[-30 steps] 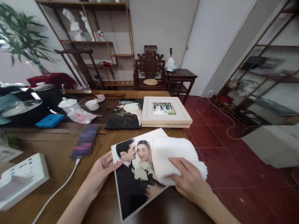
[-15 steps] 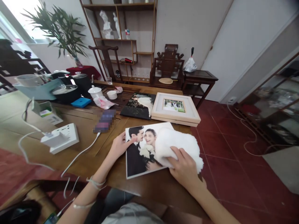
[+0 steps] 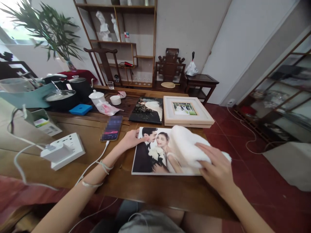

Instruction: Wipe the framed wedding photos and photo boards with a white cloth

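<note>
Two hands, apart: left hand (image 3: pixel 131 140) clamped on left edge of wedding photo panel (image 3: pixel 155 157), right hand (image 3: pixel 217 167) gripping white fluffy cloth (image 3: pixel 186 138) over its right side. Panel lies between them. Likely risk: pushing cloth hard sideways could slide it from left hand's hold.

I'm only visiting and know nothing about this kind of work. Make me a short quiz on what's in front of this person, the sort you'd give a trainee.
1. What is the right hand holding?
2. True or false: a white cable is plugged into the phone.
3. Which lies nearer the person: the framed picture or the couple photo?

Key:
1. A white cloth, which covers part of the couple photo.
2. True.
3. The couple photo; the framed picture lies farther back on the table.
</note>
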{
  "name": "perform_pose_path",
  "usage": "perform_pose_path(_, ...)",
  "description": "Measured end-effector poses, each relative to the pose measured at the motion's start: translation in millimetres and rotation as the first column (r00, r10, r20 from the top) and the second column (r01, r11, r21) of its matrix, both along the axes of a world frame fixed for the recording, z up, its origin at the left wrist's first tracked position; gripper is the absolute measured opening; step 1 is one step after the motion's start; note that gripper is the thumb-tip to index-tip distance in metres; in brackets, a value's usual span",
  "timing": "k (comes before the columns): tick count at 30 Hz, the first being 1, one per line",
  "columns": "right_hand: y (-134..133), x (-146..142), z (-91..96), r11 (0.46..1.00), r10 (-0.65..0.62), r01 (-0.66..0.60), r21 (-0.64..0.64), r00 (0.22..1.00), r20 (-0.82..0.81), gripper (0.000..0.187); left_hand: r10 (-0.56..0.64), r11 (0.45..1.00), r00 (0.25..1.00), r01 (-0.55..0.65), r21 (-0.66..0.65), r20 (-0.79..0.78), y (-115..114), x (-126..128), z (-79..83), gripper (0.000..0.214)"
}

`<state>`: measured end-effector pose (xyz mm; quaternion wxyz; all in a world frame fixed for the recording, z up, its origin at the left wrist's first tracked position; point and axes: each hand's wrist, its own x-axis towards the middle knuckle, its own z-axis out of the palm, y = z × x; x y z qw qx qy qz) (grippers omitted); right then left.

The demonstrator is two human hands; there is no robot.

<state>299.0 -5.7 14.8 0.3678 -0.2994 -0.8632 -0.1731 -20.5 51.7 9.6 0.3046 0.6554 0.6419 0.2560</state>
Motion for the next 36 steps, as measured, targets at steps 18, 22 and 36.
perform_pose_path(18, 5.4, -24.2, -29.3, 0.990, -0.122, 0.131, -0.058, 0.983, 0.140, 0.028, -0.065, 0.941, 0.976, 0.130, 0.313, -0.209, -41.9, 22.7, -29.8, 0.061)
perform_pose_path(22, 7.1, -22.4, -30.1, 0.989, -0.117, 0.129, -0.074, 0.983, 0.144, 0.027, -0.120, 0.927, 0.980, 0.167, 0.335, -0.157, -43.0, 16.5, -30.9, 0.053)
perform_pose_path(36, 21.3, 0.9, -20.0, 0.998, -0.016, 0.021, 0.067, 0.997, -0.070, 0.022, -0.094, 0.949, 0.984, 0.135, 0.286, -0.151, -50.0, 22.0, -34.1, 0.056)
